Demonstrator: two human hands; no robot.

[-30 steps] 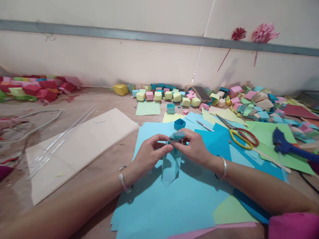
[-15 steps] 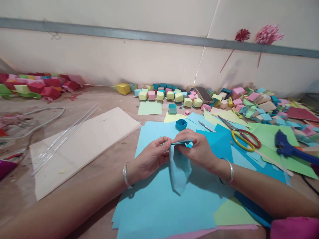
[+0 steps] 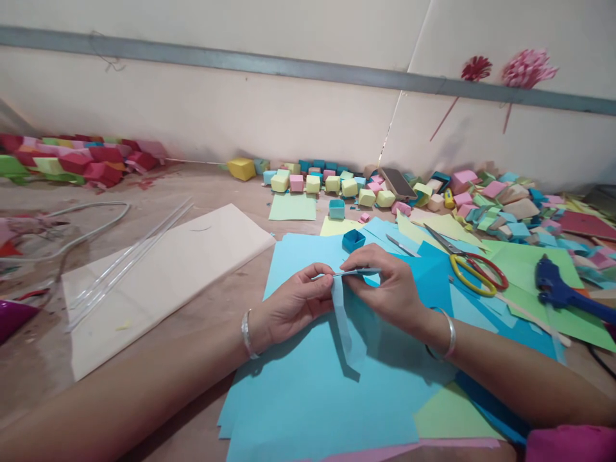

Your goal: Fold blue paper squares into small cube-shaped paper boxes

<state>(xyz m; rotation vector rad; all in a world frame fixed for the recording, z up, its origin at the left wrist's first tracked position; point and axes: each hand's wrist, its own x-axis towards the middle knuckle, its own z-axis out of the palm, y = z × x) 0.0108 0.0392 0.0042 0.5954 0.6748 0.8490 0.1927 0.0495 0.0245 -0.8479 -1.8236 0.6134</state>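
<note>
Both hands hold one light blue paper strip point(image 3: 347, 324) above a stack of light blue paper sheets point(image 3: 308, 391). My left hand point(image 3: 294, 303) pinches the strip's top end from the left. My right hand point(image 3: 387, 290) pinches the same folded top edge from the right. The free end of the strip hangs down toward me, seen nearly edge-on. A small dark blue paper box point(image 3: 353, 240) sits just beyond my fingers.
Yellow-and-red scissors point(image 3: 469, 266) and a blue glue gun point(image 3: 561, 292) lie on coloured sheets at right. Several small paper boxes point(image 3: 327, 183) and a phone point(image 3: 397, 183) line the wall. A pale board point(image 3: 163, 276) with clear rods lies left, red paper boxes point(image 3: 86, 160) far left.
The strip's top end, loosely curled a second ago, is now pressed flat between both hands. The hanging part has turned edge-on. The view has shifted slightly.
</note>
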